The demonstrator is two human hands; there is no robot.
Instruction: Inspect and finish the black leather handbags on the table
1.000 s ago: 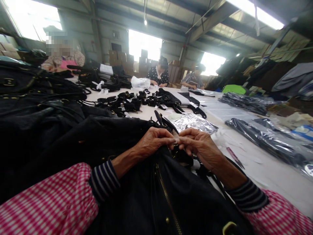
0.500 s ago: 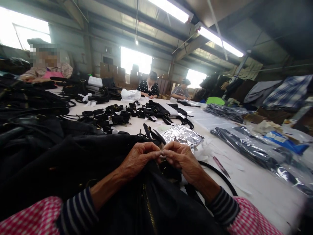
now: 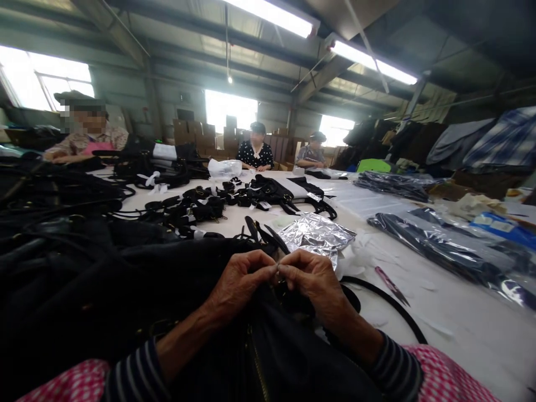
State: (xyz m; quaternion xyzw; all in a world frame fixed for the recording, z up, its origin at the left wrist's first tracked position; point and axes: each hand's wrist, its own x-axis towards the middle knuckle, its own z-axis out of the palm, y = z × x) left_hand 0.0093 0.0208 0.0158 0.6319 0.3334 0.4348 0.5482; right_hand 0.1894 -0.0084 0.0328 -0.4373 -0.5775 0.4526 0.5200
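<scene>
Fingertip to fingertip, my left hand (image 3: 245, 276) and my right hand (image 3: 312, 279) meet above a black bag (image 3: 288, 340) with a brass zipper (image 3: 258, 365). Both are closed in a pinch on something tiny; what it is I cannot make out. The bag lies close to my body, partly under my forearms. A black strap (image 3: 397, 304) curves out to the right of my right hand. Just beyond the fingers lie dark strap ends (image 3: 262, 231) and a crumpled silvery foil sheet (image 3: 314, 231).
Pink-handled snips (image 3: 391, 285) lie on the white table (image 3: 460, 340) at right. Black bags in clear plastic (image 3: 444, 245) lie farther right. Black straps (image 3: 196, 204) and more black bags (image 3: 50, 190) cover the left and middle. Several people (image 3: 254, 151) sit across the table.
Both hands keep their pinch at nearly the same spot over the bag. The view has shifted slightly, so the surroundings sit a little lower in the picture.
</scene>
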